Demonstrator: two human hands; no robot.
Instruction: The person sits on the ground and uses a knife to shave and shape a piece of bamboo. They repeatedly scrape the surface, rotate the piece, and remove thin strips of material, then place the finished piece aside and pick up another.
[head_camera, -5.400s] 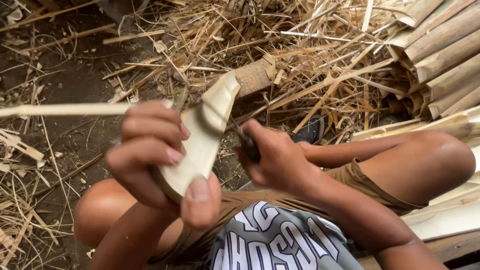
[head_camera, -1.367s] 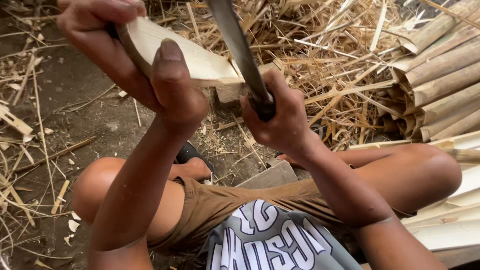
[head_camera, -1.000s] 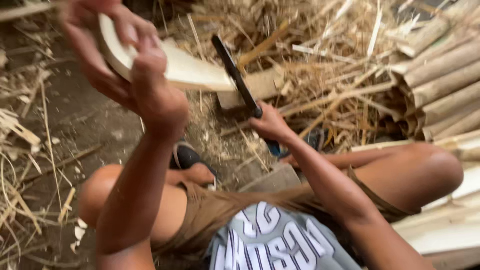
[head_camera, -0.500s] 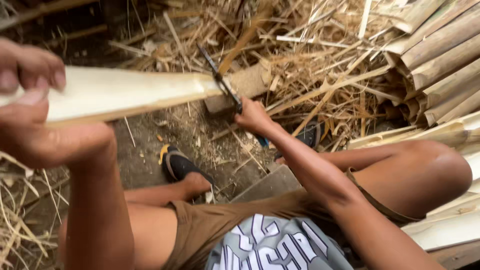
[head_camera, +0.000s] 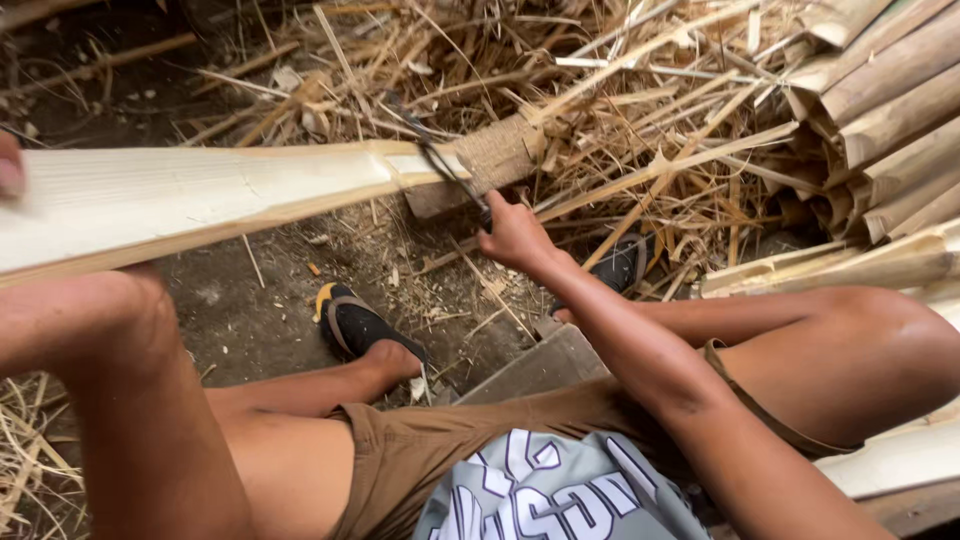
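A long pale split bamboo piece (head_camera: 200, 195) runs from the left edge to the middle, its far end resting on a wooden block (head_camera: 490, 160). My left hand (head_camera: 12, 170) grips its near end at the left edge, mostly out of frame. My right hand (head_camera: 515, 235) holds the handle of a dark-bladed knife (head_camera: 440, 165), whose blade lies across the bamboo's far end at the block.
I sit on a low wooden seat (head_camera: 545, 365), legs bent, a black and yellow sandal (head_camera: 355, 325) on my left foot. Dry bamboo shavings and strips (head_camera: 620, 90) cover the ground ahead. Stacked bamboo sections (head_camera: 880, 110) lie at the right.
The bamboo piece came down from held high near my face to lying flat with its tip on the block. My right hand brought the knife down onto its far end.
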